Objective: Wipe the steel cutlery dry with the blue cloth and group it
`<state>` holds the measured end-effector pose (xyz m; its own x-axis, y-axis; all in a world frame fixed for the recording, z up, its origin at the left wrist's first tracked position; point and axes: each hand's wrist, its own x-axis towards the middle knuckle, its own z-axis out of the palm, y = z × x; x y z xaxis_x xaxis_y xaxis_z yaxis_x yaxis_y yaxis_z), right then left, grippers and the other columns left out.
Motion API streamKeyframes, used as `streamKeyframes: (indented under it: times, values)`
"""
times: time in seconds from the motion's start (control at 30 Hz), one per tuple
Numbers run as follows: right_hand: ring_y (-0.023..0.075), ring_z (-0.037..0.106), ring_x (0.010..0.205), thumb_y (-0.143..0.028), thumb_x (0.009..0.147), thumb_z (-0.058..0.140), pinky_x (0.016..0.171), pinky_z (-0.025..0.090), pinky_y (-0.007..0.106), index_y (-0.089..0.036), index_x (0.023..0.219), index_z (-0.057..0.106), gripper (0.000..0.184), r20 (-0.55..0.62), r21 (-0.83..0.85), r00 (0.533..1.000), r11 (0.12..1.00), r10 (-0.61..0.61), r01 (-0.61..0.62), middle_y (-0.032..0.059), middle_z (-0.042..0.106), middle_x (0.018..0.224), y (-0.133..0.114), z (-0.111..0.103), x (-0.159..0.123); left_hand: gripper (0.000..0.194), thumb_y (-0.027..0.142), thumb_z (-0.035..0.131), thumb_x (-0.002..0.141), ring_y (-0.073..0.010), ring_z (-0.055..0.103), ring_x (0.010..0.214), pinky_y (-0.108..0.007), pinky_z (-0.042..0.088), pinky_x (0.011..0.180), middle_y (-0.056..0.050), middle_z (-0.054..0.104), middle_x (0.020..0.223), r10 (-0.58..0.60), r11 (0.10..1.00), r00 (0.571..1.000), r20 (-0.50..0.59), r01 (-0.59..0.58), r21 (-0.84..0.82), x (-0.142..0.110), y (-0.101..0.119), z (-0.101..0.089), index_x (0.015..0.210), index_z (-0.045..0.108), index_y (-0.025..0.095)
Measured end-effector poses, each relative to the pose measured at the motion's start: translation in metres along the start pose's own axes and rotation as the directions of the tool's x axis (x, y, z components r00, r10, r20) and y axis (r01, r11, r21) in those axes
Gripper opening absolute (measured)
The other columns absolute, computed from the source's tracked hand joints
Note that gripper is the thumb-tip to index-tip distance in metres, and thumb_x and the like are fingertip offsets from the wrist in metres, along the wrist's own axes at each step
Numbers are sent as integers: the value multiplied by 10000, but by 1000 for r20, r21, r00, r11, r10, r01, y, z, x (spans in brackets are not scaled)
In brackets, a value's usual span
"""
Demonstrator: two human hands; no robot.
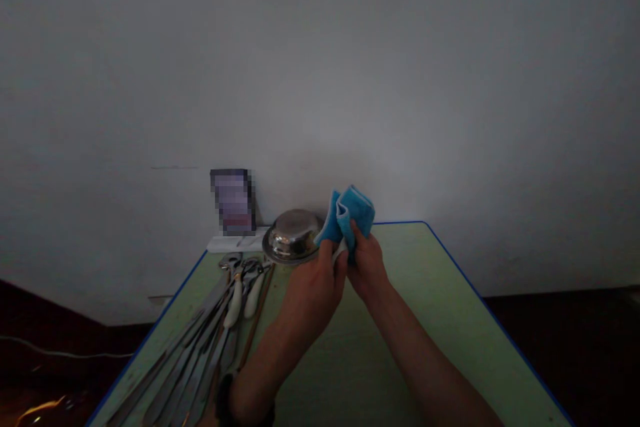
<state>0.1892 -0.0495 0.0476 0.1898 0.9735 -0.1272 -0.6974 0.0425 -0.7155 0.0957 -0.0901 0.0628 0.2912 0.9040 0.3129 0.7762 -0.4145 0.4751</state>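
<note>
Both hands meet over the middle of a light green table [440, 320]. My right hand [369, 265] is closed round a folded blue cloth [353, 212], which sticks up above the fingers. My left hand [314, 290] is closed too, pinching a small pale object against the cloth; I cannot make out what it is. Just left of the cloth an upturned shiny metal bowl [293, 235] rests on the table.
Several long metal utensils and white-handled tools [220, 327] lie in a row along the table's left side. A small blurred screen [233, 201] stands on a white base at the back left, against a plain white wall. The table has a blue edge.
</note>
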Motion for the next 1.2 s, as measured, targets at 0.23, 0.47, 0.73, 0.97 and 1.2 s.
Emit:
streamKeyframes:
  times: [0.23, 0.47, 0.73, 0.97, 1.2]
  values:
    - [109, 492, 483, -568, 685, 535, 462, 380, 240, -182, 648, 566, 389, -94, -56, 996, 998, -4, -1, -24, 547, 523, 0, -8, 7, 204, 341, 299, 911, -217, 635, 718, -288, 432, 617, -71, 650, 850, 40, 999, 998, 57, -41, 20, -3, 6, -12, 963, 430, 194]
    - [87, 473, 463, -454, 652, 633, 466, 375, 229, -178, 647, 536, 293, -92, -114, 995, 993, -35, 25, -39, 552, 534, 0, -2, 0, 170, 308, 294, 912, -221, 638, 720, -287, 421, 608, -78, 652, 846, 11, 1000, 997, 73, -12, 7, -2, 2, -9, 946, 406, 185]
    - [113, 567, 588, -487, 692, 596, 590, 467, 247, -170, 754, 590, 322, -28, 16, 1000, 1000, -7, 7, -11, 631, 645, -5, -8, 8, 210, 346, 298, 909, -199, 630, 678, -277, 424, 587, -53, 643, 795, 27, 997, 1000, -7, -28, -77, -2, 2, -22, 899, 440, 192]
    - [109, 613, 643, -315, 759, 589, 666, 512, 253, -189, 766, 626, 131, -51, 171, 998, 985, 26, -17, -6, 689, 751, -8, -5, 10, 219, 349, 306, 903, -220, 640, 686, -295, 428, 587, -66, 658, 826, 5, 1000, 999, -45, -5, -11, 1, -4, -17, 945, 443, 184]
    - [141, 631, 893, -266, 785, 559, 823, 492, 312, -221, 954, 637, 191, 213, 182, 977, 982, 10, -49, -7, 698, 947, -36, -24, 22, 267, 385, 296, 904, -205, 626, 740, -285, 433, 623, -61, 662, 854, -118, 986, 977, -180, 94, -135, 5, -16, -37, 970, 462, 187]
